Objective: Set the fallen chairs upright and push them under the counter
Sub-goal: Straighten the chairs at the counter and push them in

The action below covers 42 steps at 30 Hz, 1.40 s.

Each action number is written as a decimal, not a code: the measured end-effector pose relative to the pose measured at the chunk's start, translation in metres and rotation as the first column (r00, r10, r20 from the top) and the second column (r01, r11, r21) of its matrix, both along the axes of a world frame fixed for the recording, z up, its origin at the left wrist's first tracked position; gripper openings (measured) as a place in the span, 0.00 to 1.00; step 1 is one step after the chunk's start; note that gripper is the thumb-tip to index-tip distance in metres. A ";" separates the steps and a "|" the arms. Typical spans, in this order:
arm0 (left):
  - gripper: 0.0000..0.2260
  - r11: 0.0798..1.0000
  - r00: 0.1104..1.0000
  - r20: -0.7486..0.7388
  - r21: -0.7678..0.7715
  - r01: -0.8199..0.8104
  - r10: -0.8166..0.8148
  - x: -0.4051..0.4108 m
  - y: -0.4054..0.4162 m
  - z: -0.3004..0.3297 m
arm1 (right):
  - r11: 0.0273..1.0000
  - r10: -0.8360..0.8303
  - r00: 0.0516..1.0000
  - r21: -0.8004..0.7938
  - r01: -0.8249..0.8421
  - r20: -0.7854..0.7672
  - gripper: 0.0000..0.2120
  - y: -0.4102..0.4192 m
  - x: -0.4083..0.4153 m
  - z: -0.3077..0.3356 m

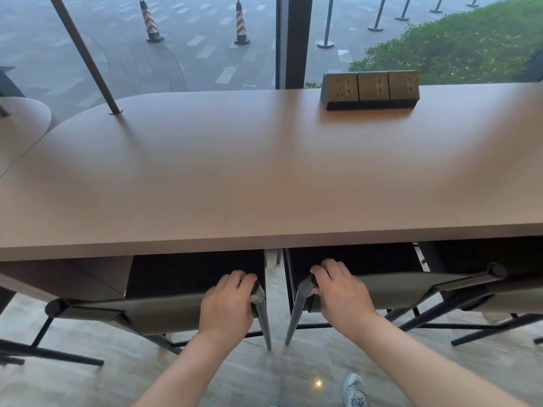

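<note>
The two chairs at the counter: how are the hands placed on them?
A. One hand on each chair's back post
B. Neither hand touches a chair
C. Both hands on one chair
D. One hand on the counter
A: the left hand grips the left chair post, and the right hand grips the right chair post.

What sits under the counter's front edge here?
Under the counter, two upright chairs: left hand grips the left chair, right hand the right chair. The counter hides their seat fronts.
</note>
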<state>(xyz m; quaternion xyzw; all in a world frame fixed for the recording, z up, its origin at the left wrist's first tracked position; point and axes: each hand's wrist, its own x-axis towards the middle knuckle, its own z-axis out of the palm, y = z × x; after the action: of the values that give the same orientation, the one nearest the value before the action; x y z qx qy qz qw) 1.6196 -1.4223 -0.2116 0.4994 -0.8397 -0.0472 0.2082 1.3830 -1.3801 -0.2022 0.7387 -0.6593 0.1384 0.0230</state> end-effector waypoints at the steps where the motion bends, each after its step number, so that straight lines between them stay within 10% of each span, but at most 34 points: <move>1: 0.17 1.000 1.000 -0.003 0.002 -0.002 0.002 0.000 0.000 0.000 | 1.000 0.001 1.000 -0.006 -0.001 0.005 0.27 0.000 0.000 -0.001; 25: 0.17 0.997 0.999 0.049 0.065 -0.028 0.025 -0.004 0.005 0.010 | 0.998 -0.013 0.999 -0.062 0.010 -0.052 0.22 0.007 0.002 0.000; 35: 0.12 0.992 0.966 -0.255 0.109 0.061 -0.032 0.005 0.020 0.030 | 0.988 -0.068 0.986 -0.126 0.087 0.152 0.12 0.032 0.003 0.017; 42: 0.11 0.828 0.733 -0.663 0.491 0.273 0.152 -0.027 0.038 0.056 | 0.962 -0.269 0.781 0.113 0.250 0.563 0.11 0.060 0.004 0.033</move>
<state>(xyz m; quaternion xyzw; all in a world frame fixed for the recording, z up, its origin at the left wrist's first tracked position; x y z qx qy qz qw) 1.5931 -1.3848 -0.1552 0.4563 -0.6698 -0.4754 0.3422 1.3873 -1.3201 -0.1689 0.5650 -0.7329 0.3391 -0.1691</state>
